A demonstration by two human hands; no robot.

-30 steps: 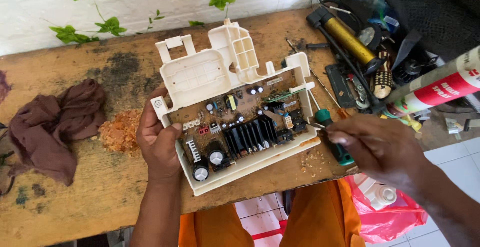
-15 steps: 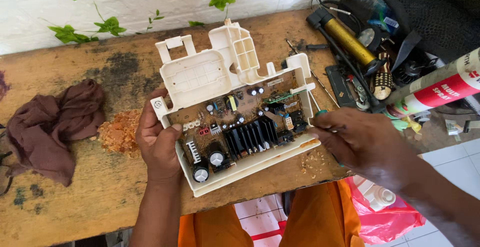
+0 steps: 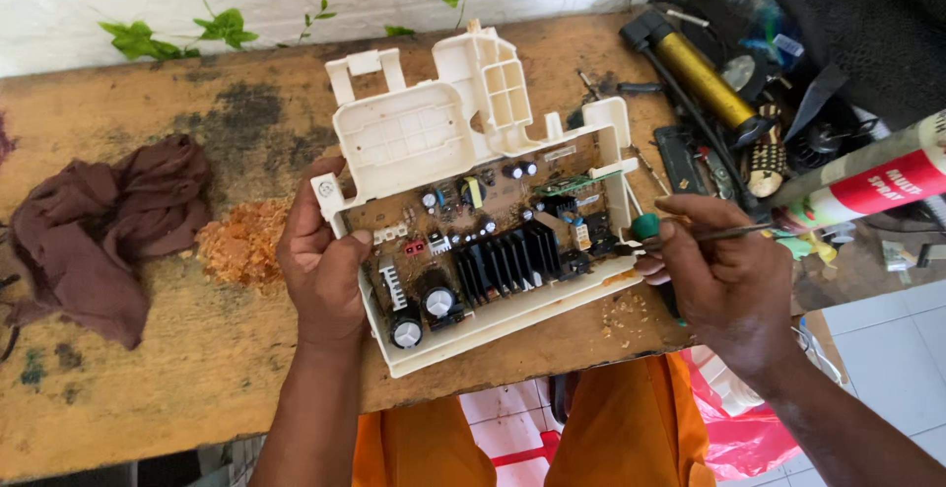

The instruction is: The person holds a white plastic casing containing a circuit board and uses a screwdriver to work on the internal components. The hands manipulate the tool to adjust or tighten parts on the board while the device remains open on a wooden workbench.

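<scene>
A cream plastic housing (image 3: pixel 414 137) with a brown circuit board (image 3: pixel 493 231) inside lies tilted on a worn wooden table (image 3: pixel 148 369). The board carries a black finned heat sink, round capacitors and small parts. My left hand (image 3: pixel 320 260) grips the housing's left edge, thumb on the board. My right hand (image 3: pixel 724 280) sits at the housing's right edge, holding a green-handled screwdriver (image 3: pixel 650 228) whose metal shaft points right, away from the board.
A brown rag (image 3: pixel 94 226) lies at the left, with a pile of orange sawdust (image 3: pixel 241 241) beside it. At the back right are a yellow hand pump (image 3: pixel 705 78), a spray can (image 3: pixel 877 186), black cables and small tools. Orange clothing and a tiled floor show below the table edge.
My right hand has turned the screwdriver round: the green handle, earlier low by the front edge, is now up beside the housing with the shaft pointing right. The left hand has kept its grip.
</scene>
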